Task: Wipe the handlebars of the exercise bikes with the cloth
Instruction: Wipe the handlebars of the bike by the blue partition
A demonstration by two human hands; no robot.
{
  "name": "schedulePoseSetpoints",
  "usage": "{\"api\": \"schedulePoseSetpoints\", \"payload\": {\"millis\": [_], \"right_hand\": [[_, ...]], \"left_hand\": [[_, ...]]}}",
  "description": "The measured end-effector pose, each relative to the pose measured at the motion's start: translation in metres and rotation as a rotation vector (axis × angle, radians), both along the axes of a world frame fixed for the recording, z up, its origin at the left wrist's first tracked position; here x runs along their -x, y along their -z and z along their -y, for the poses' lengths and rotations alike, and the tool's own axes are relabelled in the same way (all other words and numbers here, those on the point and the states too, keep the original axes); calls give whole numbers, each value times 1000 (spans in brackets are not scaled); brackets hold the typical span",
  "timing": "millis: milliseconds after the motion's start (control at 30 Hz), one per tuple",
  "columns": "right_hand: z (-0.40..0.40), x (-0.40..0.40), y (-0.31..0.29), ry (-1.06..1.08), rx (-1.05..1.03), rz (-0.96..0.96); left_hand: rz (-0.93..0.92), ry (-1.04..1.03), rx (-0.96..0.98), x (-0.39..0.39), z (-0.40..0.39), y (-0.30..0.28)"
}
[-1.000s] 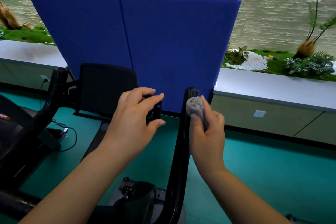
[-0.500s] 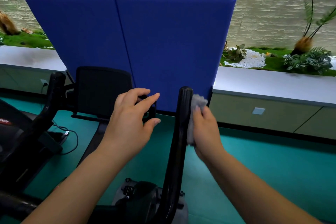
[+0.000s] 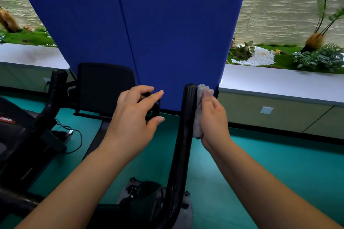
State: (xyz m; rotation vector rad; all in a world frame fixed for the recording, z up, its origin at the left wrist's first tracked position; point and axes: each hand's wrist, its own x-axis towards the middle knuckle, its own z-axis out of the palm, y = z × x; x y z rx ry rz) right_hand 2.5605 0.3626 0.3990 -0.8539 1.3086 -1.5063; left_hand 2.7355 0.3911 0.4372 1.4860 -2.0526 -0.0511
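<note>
**1 bar, cloth on its right side**

Your right hand (image 3: 214, 122) pinches the grey cloth (image 3: 198, 113) flat against the right side of the black handlebar (image 3: 183, 135), just under its top end. The bar's long axis runs up from the bike base, so your stroke likely goes down. Your left hand (image 3: 134, 121) hovers loosely spread, holding nothing, just left of the bar.

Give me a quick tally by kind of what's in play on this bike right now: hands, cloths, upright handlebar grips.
Hands: 2, the left hand free of the bar and the right hand pressing the cloth
Cloths: 1, the grey cloth
Upright handlebar grips: 2, the near handlebar and the far handlebar
Total: 5
</note>
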Motion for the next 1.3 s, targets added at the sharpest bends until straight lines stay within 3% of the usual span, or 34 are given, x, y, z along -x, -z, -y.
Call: {"api": "schedulePoseSetpoints", "payload": {"millis": [300,400,533,667,800,933,1067,1200,1300], "right_hand": [[-16,-3,-5,246,172,-174],[16,3,-29,213,211,-186],[15,-2,-31,202,298,-357],[-28,-6,3,137,427,-609],[-7,0,-5,141,552,-872],[17,3,-34,50,561,-1109],[-9,9,-23,-156,556,-1266],[1,6,-31,-171,632,-1488],[23,-3,-55,-230,544,-1699]], "left_hand": [[-6,11,-11,-1,0,0],[-12,11,-16,-2,0,0],[-13,15,-9,-2,0,1],[-20,24,-2,-3,1,3],[-18,42,1,-5,3,3],[-49,46,7,-6,2,2],[-71,70,9,-11,5,1],[-45,99,12,-19,8,-1],[-40,92,8,-22,6,-1]]}}
